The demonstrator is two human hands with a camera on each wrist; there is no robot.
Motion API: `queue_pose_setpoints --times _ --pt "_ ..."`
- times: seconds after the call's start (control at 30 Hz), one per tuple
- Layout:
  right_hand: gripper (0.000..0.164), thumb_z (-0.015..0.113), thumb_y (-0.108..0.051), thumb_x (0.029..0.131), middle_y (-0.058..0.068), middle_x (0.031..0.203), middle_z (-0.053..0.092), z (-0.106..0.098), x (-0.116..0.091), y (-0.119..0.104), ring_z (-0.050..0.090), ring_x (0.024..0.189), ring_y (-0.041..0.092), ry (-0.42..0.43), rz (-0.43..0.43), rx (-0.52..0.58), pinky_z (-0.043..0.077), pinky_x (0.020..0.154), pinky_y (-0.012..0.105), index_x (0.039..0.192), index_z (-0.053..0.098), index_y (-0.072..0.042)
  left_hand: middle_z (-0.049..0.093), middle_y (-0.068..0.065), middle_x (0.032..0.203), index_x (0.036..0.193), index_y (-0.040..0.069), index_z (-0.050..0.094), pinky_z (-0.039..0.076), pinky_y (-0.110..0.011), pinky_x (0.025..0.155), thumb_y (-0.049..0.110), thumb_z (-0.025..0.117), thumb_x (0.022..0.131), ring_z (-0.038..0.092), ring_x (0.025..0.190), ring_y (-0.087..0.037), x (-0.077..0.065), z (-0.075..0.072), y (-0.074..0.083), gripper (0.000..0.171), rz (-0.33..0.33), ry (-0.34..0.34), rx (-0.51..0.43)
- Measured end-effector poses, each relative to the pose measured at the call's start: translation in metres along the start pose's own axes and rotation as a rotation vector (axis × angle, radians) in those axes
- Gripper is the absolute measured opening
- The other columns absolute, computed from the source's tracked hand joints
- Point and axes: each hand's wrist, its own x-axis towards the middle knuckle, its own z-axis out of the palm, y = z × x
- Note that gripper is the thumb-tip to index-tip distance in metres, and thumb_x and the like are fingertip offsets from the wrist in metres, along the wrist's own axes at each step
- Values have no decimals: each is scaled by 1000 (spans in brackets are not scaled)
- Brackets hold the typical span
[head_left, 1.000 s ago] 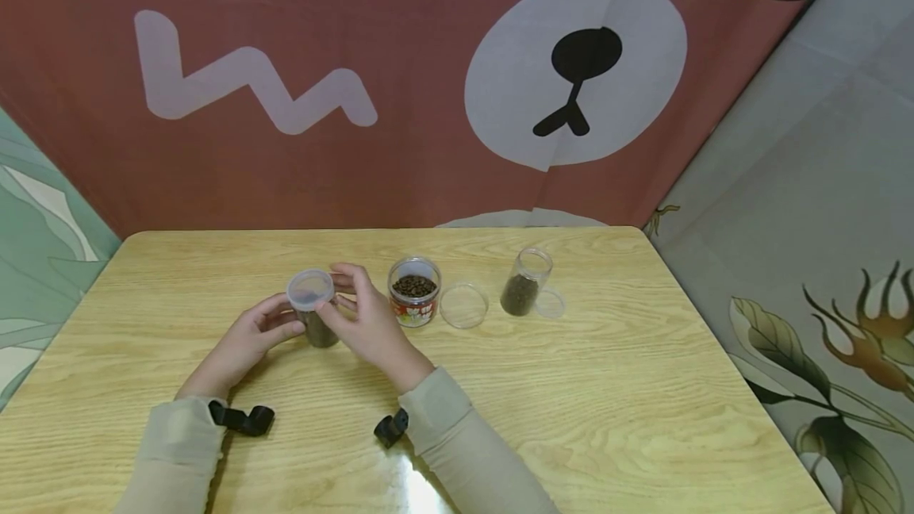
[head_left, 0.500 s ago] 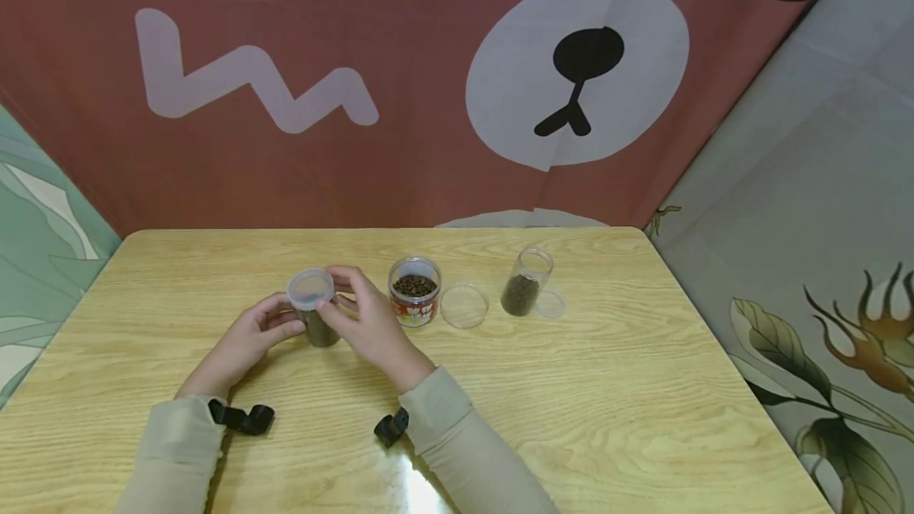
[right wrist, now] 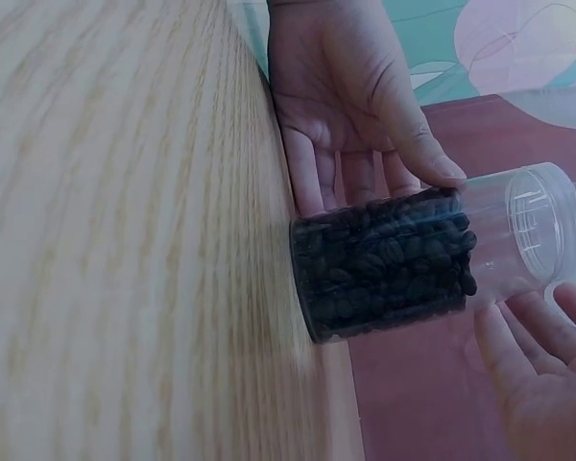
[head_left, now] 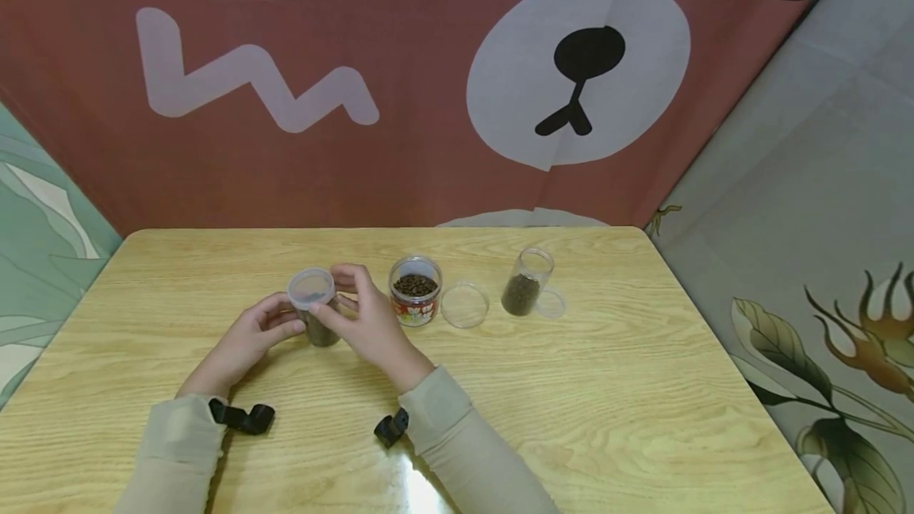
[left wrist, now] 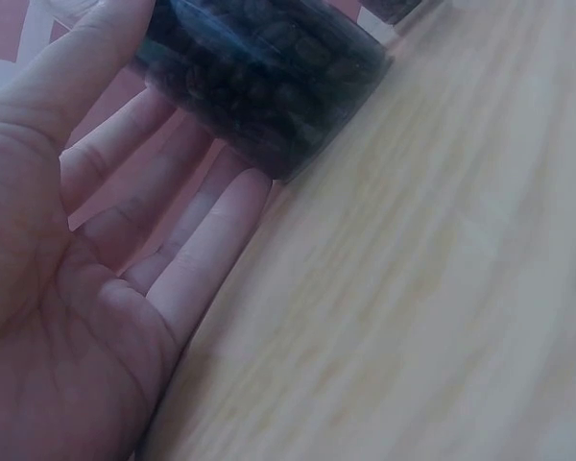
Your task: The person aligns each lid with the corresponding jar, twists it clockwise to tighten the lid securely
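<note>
A clear plastic jar (head_left: 321, 330) stands upright on the table at left, partly filled with dark coffee beans (right wrist: 384, 264). A translucent lid (head_left: 311, 284) covers its top. My left hand (head_left: 246, 339) holds the jar's side, thumb in front and fingers behind; its little finger is low by the base in the left wrist view. From the other side my right hand (head_left: 371, 327) pinches at the lid, its thumb near the front of the rim and its forefinger behind. Part of the right hand's grip is cut off at the edge of the right wrist view.
Right of the hands stands an open jar (head_left: 414, 312) of coffee beans with a red label, its round clear lid (head_left: 464, 306) lying beside it. Farther right is an open clear jar (head_left: 520, 296) of dark contents, with a small lid (head_left: 551, 304) beside it. A patterned cloth (head_left: 414, 165) hangs behind.
My right hand's thumb and forefinger shift slightly around the lid. The jar and my left hand stay in place.
</note>
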Motion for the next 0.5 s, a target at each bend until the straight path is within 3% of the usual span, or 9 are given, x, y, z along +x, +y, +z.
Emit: queue_pose_setpoints --times 0.27,0.5 --pt "49 56 -23 106 6 146 51 -4 -2 -1 51 131 10 -39 -30 -43 45 107 24 152 44 -12 60 15 126 142 3 50 53 -19 91 15 61 103 59 113 1 1 0 0 42 -6 -2 20" --pt "49 63 -23 103 15 142 54 -3 -1 -1 52 130 11 -33 -32 -18 45 107 25 147 46 -9 60 17 125 142 2 50 53 -18 91 13 60 104 59 113 2 1 0 -2 41 10 2 15"
